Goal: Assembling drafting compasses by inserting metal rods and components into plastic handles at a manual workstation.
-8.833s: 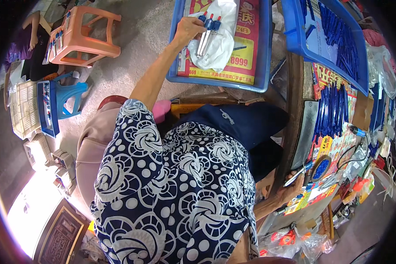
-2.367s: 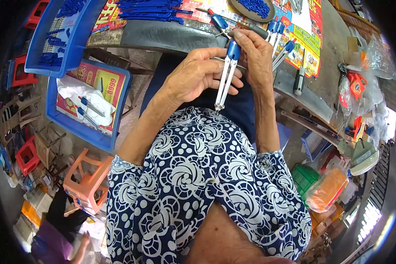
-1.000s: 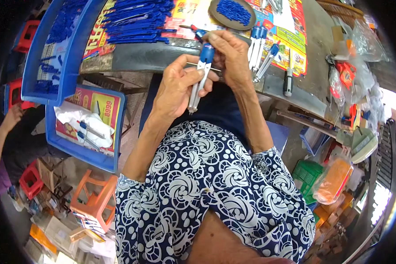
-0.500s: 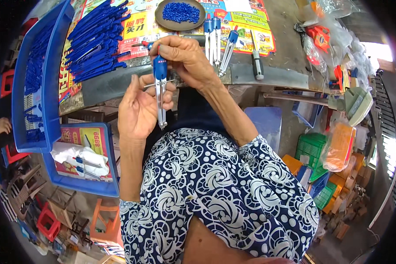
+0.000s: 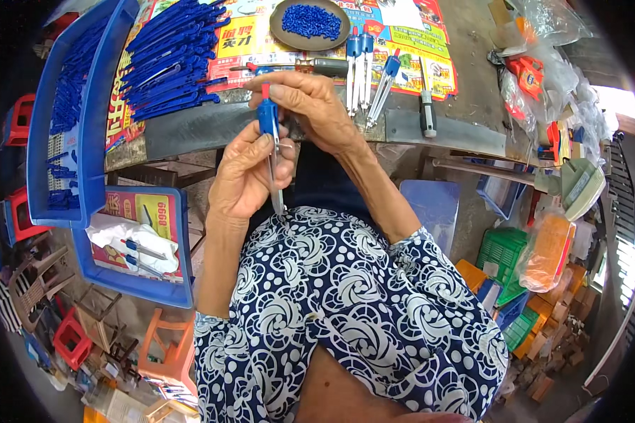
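A drawing compass (image 5: 269, 118) with a blue head, a red top and metal legs is held upright over my lap, just off the table edge. My left hand (image 5: 245, 173) is closed on it, thumb and fingers pinching just below the blue head. Beside its top, my right hand (image 5: 314, 106) curls in, with thumb and fingers at the red and blue end; some of its fingertips are hidden. A thin metal rod (image 5: 287, 146) sticks out by the left fingertips. Beyond the hands, several finished-looking compasses (image 5: 360, 67) lie on the table.
Blue plastic parts lie in a large pile (image 5: 173, 60) at left, beside a long blue bin (image 5: 85, 141). A round dish (image 5: 283, 35) holds small blue pieces. Two screwdrivers, one dark-handled (image 5: 330, 67) and one grey-black (image 5: 427, 116), lie near. A blue tray (image 5: 134, 287) sits lower left.
The compass has turned, its legs now seen edge-on rather than side by side. My left fingers have closed around it from a more open palm. The whole view has shifted slightly.
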Demonstrator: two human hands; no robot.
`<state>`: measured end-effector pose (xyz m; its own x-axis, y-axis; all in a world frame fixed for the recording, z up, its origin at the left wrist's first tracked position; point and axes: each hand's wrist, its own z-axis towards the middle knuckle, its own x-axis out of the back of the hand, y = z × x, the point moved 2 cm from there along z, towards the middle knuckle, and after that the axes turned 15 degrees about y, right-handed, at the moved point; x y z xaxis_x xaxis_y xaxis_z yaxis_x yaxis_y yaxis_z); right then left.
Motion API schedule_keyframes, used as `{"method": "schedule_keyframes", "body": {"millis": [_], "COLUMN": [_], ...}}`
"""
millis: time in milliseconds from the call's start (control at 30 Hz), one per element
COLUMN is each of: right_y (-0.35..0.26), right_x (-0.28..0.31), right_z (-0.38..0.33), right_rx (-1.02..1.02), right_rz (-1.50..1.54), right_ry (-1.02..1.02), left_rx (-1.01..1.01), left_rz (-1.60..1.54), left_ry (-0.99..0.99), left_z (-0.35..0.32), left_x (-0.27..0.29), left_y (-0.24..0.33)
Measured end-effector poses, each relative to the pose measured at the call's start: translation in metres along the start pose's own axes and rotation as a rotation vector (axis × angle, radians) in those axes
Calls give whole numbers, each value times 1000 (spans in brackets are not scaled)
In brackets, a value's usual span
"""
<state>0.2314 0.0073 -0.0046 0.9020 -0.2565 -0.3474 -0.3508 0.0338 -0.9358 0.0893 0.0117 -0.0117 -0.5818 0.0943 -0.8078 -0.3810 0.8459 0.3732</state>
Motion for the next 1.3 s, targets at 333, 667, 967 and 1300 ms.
{"method": "schedule_keyframes", "body": {"millis": [333, 667, 967, 1300], "right_y": [-46, -42, -53, -50], "right_x": [61, 138, 138, 38], "right_z": [-43, -68, -68, -64], "right_rx": [499, 519, 586, -146], "right_rz": [-985, -1689, -1248, 80], "right_ry": [634, 734, 846, 196], "left_rx": [-269, -306, -320, -376], "left_rz": [153, 152, 175, 182], "left_ry": [272, 173, 191, 244], "left_z": [-4, 3, 4, -1], "left_x": [12, 9, 10, 6], "left_y": [6, 12, 19, 28]}}
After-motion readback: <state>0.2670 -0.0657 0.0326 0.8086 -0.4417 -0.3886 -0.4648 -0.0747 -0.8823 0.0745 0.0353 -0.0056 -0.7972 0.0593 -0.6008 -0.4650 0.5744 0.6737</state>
